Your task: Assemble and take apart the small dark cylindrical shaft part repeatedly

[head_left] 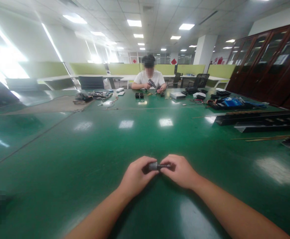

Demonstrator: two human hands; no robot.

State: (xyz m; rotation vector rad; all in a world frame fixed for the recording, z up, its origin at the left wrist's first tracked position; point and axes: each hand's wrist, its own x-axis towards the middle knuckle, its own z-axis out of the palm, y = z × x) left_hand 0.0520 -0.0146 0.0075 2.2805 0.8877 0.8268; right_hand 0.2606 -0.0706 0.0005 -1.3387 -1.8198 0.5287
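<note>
Between my hands is a small dark cylindrical part [154,166] with a thinner, ridged shaft [164,166] pointing right; its exact kind is too small to tell. My left hand [135,173] is closed around the thick grey-black end, thumb and fingers on opposite sides. My right hand [181,171] pinches the narrow shaft end. The part lies roughly level, close above the green tabletop [97,142]; whether it touches the surface I cannot tell. My fingers hide some of both ends.
Across the table a person [149,78] in a white shirt holds a dark drill-like tool [152,83]. Black blocks [139,95] and a white box [177,95] stand nearby. Long black metal channels [261,118] and thin rods [271,137] lie at right; assorted parts [101,95] sit far left.
</note>
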